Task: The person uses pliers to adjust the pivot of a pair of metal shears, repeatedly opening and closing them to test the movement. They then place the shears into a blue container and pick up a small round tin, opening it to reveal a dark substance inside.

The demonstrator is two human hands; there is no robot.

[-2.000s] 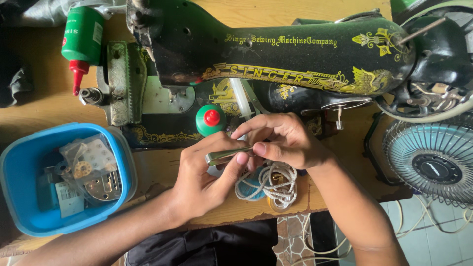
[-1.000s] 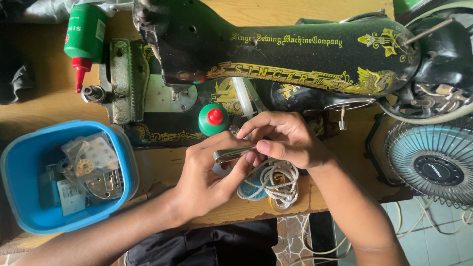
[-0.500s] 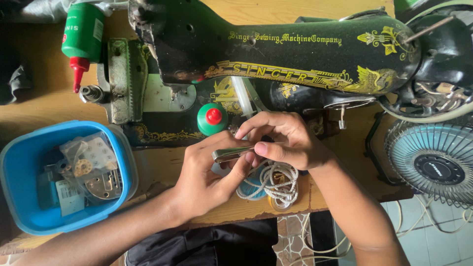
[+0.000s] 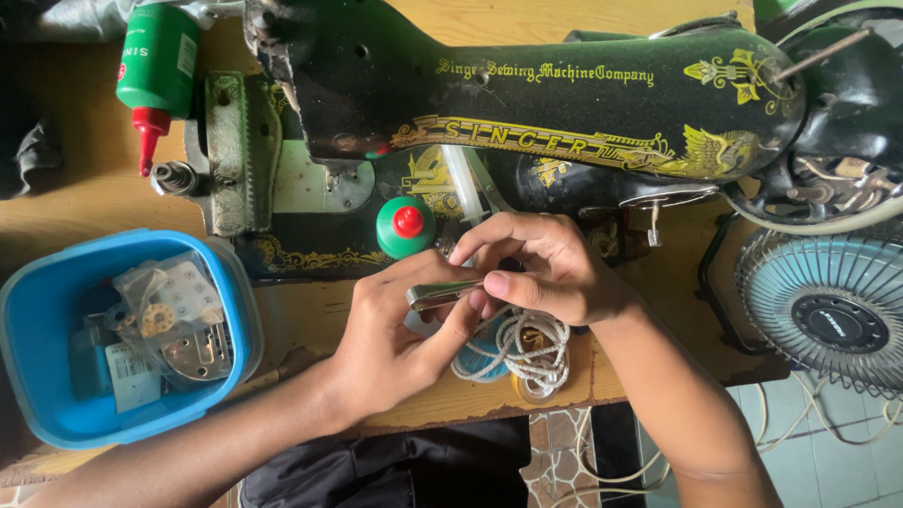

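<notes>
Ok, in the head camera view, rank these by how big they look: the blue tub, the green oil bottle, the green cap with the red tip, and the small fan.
1. Blue tub
2. Small fan, cut off at the frame edge, so unsure against the tub
3. Green oil bottle, also cropped
4. Green cap with red tip

**What the view leaves out**

The small metal piece (image 4: 442, 294) pinched between both hands shows only its left end; the rest lies under the fingers (image 4: 513, 282) of the right hand (image 4: 546, 273), so its full shape cannot be told. The left hand (image 4: 395, 329) covers part of the white cord coil (image 4: 531, 346) near the bench's front edge. The green bottle (image 4: 155, 61) is cut off by the top edge, the fan (image 4: 828, 315) by the right edge. Loose parts inside the blue tub (image 4: 38, 376) sit in a clear bag, too jumbled to identify.
</notes>
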